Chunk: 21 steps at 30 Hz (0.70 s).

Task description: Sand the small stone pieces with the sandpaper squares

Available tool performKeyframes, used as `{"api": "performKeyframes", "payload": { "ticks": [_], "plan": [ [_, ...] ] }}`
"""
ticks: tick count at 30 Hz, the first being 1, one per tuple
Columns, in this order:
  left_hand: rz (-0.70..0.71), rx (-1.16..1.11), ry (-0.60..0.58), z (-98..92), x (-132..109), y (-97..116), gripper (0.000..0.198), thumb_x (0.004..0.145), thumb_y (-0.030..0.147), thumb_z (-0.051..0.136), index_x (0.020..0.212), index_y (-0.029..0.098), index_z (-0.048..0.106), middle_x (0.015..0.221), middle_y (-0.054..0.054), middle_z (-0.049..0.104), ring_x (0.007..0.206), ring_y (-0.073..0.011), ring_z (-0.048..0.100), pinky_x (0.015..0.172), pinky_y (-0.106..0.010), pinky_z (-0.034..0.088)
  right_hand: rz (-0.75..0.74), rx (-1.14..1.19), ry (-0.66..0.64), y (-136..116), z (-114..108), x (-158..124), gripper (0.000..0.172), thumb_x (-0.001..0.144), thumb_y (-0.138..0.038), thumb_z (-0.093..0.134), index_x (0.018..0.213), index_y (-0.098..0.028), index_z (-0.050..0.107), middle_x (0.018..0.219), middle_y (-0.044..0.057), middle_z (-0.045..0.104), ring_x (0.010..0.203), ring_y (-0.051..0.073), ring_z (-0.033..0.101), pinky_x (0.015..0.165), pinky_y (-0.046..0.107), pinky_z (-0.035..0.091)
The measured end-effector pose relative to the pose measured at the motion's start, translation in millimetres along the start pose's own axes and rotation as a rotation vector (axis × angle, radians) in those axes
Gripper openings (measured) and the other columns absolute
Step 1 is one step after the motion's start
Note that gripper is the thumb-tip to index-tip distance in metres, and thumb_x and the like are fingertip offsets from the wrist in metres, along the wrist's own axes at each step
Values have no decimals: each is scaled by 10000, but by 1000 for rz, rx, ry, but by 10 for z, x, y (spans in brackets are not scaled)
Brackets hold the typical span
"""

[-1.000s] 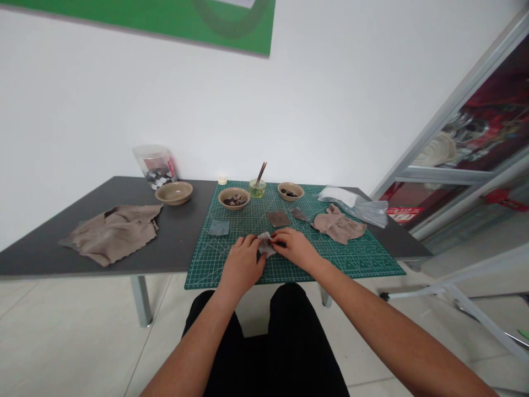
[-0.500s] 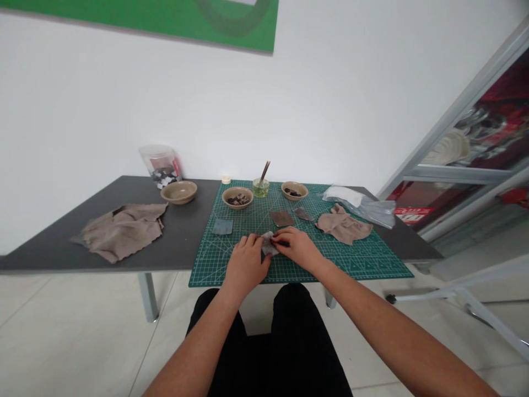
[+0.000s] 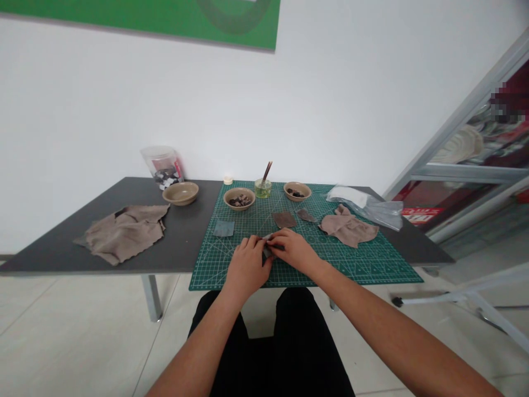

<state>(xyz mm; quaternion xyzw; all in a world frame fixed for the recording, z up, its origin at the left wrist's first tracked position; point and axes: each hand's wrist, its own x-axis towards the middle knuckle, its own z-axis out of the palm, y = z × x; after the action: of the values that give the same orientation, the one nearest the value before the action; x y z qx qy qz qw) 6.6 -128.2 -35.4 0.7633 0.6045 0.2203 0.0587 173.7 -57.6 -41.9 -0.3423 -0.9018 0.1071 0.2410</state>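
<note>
My left hand (image 3: 249, 263) and my right hand (image 3: 292, 249) meet over the front middle of a green cutting mat (image 3: 330, 264). Between their fingertips is a small grey piece of sandpaper or cloth (image 3: 268, 251), mostly covered by the fingers. Both hands are closed on it, thumbs and fingers pinching from the two sides; whether anything lies inside the piece is hidden. Just beyond the right hand lie a brown square sheet (image 3: 284, 220) and a crumpled dark grey scrap (image 3: 306, 215). A blue-grey square sheet (image 3: 223, 228) lies to the left of the hands.
Bowls of dark and brown bits (image 3: 239, 199) (image 3: 297, 192) flank a glass jar (image 3: 263, 189) with sticks in it. Brown cloths (image 3: 126, 234) (image 3: 349, 227) lie at left and right. A bowl (image 3: 181, 193) and a plastic tub (image 3: 163, 168) stand back left; a plastic bag (image 3: 372, 205) lies back right.
The grey piece was spread more openly between the fingers; now it is folded over and less of it shows. My right fingers have moved slightly in towards the left hand.
</note>
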Motion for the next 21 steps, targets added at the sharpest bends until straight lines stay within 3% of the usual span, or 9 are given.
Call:
{"api": "performKeyframes", "payload": {
  "ticks": [16,18,21],
  "plan": [
    [-29,-15,-21,-27,28,18,291,866,269,541,1145,197,586,1159,-86,584,1087,-254,511,911,-410,440,10,136,49,-60,21,1,81,763,-135,696,797,-209,698,932,52,691,936,199,601,872,370,482],
    [-34,-8,-23,-31,28,21,287,861,264,549,1140,205,591,1165,-89,582,1086,-259,510,914,-418,437,87,186,137,-53,-25,-20,92,764,-142,678,816,-216,696,914,45,688,918,195,607,861,361,477],
    [-31,3,-31,-33,40,21,282,873,274,538,1140,205,595,1198,-96,571,1086,-266,505,929,-437,426,315,329,368,33,-126,-118,123,750,-206,670,873,-210,676,855,31,671,769,167,595,719,310,475]
  ]
}}
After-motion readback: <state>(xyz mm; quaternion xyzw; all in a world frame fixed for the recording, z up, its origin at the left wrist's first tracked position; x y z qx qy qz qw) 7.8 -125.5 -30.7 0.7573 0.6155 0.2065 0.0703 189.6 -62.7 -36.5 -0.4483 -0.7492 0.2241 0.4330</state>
